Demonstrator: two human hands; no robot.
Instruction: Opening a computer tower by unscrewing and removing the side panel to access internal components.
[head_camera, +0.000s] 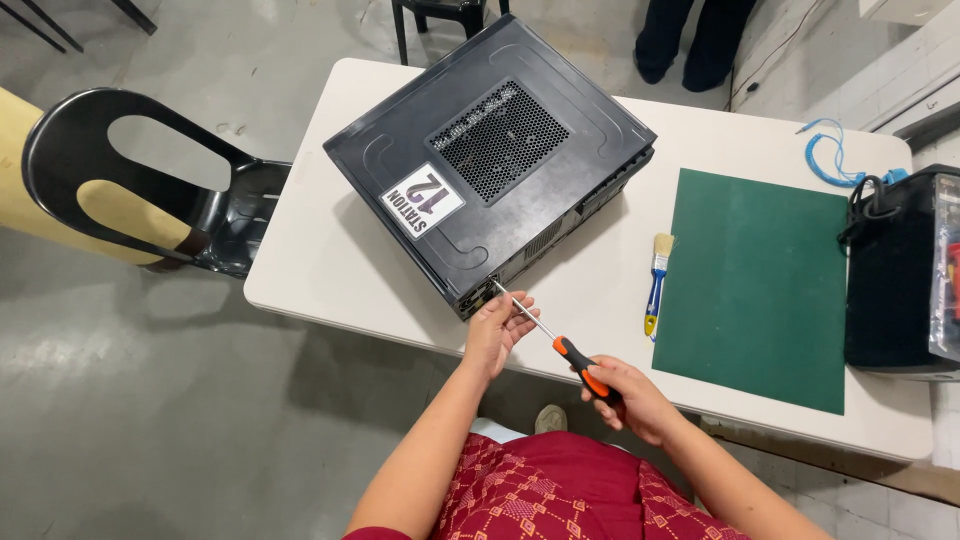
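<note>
table (330, 270): white, black PC case (490, 165) on far-left part
right hand (630, 400): wrapped round screwdriver (560, 345) handle
left hand (497, 328): pinches the shaft near tip
risk: tip may slip off the case's near corner, jab fingers

black computer case (490, 160), orange-black screwdriver (575, 358), green mat (755, 285) (white table (330, 260))

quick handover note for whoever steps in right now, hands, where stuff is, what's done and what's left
Right hand: gripping the orange-and-black handle of the screwdriver.
Left hand: steadying the shaft near the tip.
Tip sits at the near corner of the black computer case, which lies on the white table.
Brush and green mat lie unused to the right.
Done: tool lined up at the corner.
Left: case panel is still on.
</note>
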